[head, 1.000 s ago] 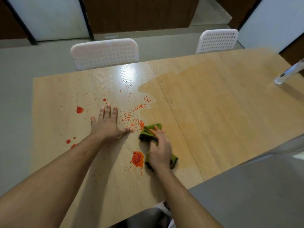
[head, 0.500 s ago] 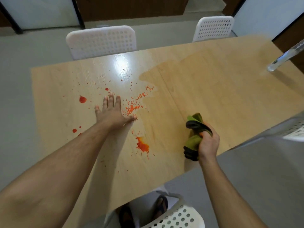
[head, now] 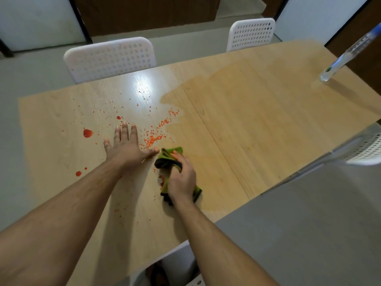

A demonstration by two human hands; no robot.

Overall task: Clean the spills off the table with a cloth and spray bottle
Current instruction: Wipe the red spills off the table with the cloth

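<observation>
Two hands on woodgrain counter [head: 257, 120]: left hand [head: 125, 148] flat, right hand [head: 181, 178] grip bunching one crumpled green cloth [head: 168, 157], red grainy spills [head: 153, 140] at 11 o'clock.

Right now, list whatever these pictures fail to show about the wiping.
- Head view: the big red spill near the table's front edge lies under the green cloth and right hand; how much remains is hidden.
- Spray bottle: its top is cut off by the right frame edge and blurred.
- Under the left hand, pressed flat, any specks are covered.
- The orange specks are too small to identify.
</observation>
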